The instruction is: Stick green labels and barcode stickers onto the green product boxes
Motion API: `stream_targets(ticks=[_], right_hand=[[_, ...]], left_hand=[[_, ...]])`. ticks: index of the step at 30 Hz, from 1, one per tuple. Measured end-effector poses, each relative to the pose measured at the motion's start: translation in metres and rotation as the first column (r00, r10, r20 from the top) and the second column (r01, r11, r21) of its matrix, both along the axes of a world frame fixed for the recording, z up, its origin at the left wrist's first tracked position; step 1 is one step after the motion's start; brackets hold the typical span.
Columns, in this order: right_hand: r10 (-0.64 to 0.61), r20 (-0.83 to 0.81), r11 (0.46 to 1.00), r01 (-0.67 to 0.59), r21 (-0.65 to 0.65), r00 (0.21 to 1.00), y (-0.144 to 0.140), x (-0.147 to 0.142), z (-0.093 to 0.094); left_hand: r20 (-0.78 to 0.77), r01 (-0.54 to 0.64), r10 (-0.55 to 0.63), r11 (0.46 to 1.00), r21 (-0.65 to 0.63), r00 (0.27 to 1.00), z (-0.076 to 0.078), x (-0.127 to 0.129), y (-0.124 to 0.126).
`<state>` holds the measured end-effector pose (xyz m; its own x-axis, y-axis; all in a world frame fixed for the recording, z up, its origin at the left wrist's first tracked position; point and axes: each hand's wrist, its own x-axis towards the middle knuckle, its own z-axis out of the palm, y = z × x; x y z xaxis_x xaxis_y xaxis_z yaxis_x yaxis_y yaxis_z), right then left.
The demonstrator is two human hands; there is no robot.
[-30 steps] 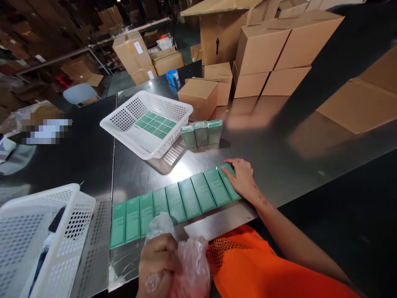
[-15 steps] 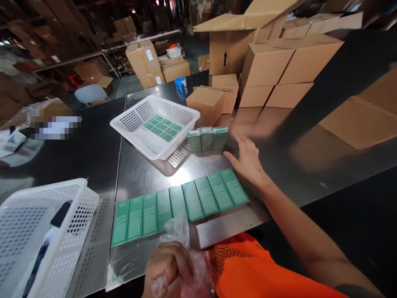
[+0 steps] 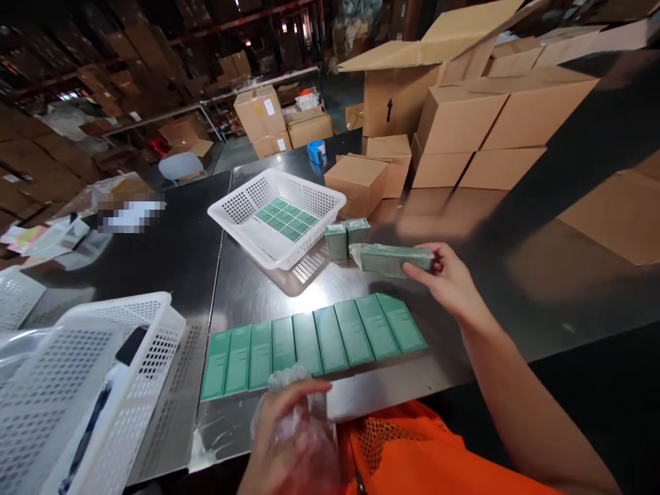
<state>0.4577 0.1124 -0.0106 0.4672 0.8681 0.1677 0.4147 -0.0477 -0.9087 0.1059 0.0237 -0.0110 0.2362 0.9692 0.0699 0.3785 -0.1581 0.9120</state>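
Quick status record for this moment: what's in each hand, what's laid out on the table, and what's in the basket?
right hand: holds a wrapped green pack above the table
left hand: grips crumpled clear plastic wrap at the near edge
row on table: nine flat green boxes side by side on the steel table
standing packs: two wrapped packs beside the basket
far basket: white, green boxes laid flat inside
near basket: white, at left
background: cardboard cartons

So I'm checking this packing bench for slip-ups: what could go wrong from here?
The right hand holds the wrapped green pack by one end above the table, so it might tip or drop onto the row of green boxes. That row lies near the table edge; the left hand, full of plastic wrap, could nudge a box off.
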Motion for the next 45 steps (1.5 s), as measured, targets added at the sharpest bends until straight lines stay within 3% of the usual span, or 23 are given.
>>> stream_targets(ticks=[2,3,5,7,9,11,13,18,22,26,27,29,31,34,36,38,41,43,45], right_hand=[[0.151,-0.407,0.988,-0.152,0.03,0.901,-0.027,-0.023,-0.01],[0.234,-0.521,0.968,-0.247,0.046,0.821,-0.038,-0.037,-0.015],[0.386,-0.591,0.903,-0.421,0.086,0.708,-0.053,-0.063,-0.025],[0.51,-0.5,0.842,-0.524,0.125,0.7,-0.059,-0.082,-0.032],[0.566,-0.315,0.823,-0.547,0.157,0.762,-0.059,-0.089,-0.032],[0.573,-0.119,0.813,-0.545,0.202,0.811,-0.055,-0.088,-0.027],[0.589,0.033,0.78,-0.578,0.238,0.808,-0.05,-0.084,-0.018],[0.543,0.252,0.713,-0.598,0.366,0.801,-0.043,-0.084,-0.005],[0.448,0.331,0.668,-0.557,0.494,0.83,-0.041,-0.088,0.0],[0.523,0.432,0.503,-0.676,0.539,0.734,-0.036,-0.085,0.011],[0.544,0.451,0.482,-0.703,0.523,0.708,-0.035,-0.084,0.013],[0.54,0.494,0.495,-0.732,0.469,0.682,-0.033,-0.081,0.016],[0.472,0.569,0.543,-0.73,0.415,0.674,-0.031,-0.079,0.016],[0.357,0.693,0.602,-0.721,0.342,0.627,-0.029,-0.076,0.014],[0.31,0.741,0.637,-0.708,0.304,0.596,-0.029,-0.075,0.012],[0.318,0.755,0.661,-0.705,0.258,0.574,-0.03,-0.075,0.011],[0.408,0.697,0.681,-0.705,0.199,0.59,-0.032,-0.078,0.011],[0.479,0.588,0.703,-0.686,0.188,0.651,-0.035,-0.081,0.012],[0.538,0.452,0.72,-0.667,0.192,0.712,-0.037,-0.083,0.012]], left_hand=[[0.001,0.035,-0.035,0.995,-0.089,0.999,0.003,0.014,0.017],[-0.004,0.048,-0.049,0.992,-0.114,0.999,0.003,0.021,0.027],[-0.015,0.058,-0.059,0.995,-0.085,0.998,0.003,0.036,0.046],[-0.046,0.042,-0.042,0.999,0.0,0.998,0.003,0.048,0.059],[-0.126,0.021,-0.008,0.995,0.102,0.992,0.005,0.054,0.066],[-0.238,0.058,-0.012,0.981,0.186,0.971,0.007,0.056,0.068],[-0.316,0.126,-0.051,0.967,0.22,0.947,0.011,0.056,0.068],[-0.274,0.151,-0.073,0.949,0.275,0.959,0.018,0.052,0.068],[-0.335,0.309,-0.159,0.832,0.461,0.929,0.023,0.051,0.073],[-0.36,0.35,-0.15,0.724,0.594,0.921,0.028,0.052,0.077],[-0.361,0.343,-0.13,0.701,0.625,0.924,0.028,0.052,0.078],[-0.364,0.331,-0.091,0.658,0.677,0.927,0.03,0.051,0.078],[-0.364,0.336,-0.083,0.611,0.717,0.928,0.03,0.048,0.078],[-0.379,0.416,-0.19,0.571,0.708,0.906,0.03,0.042,0.078],[-0.414,0.482,-0.257,0.581,0.656,0.873,0.031,0.04,0.078],[-0.491,0.504,-0.195,0.579,0.641,0.849,0.031,0.039,0.078],[-0.61,0.504,0.027,0.536,0.677,0.792,0.03,0.041,0.078],[-0.637,0.5,0.058,0.567,0.655,0.769,0.027,0.043,0.077],[-0.626,0.489,-0.014,0.64,0.593,0.779,0.023,0.044,0.078]])
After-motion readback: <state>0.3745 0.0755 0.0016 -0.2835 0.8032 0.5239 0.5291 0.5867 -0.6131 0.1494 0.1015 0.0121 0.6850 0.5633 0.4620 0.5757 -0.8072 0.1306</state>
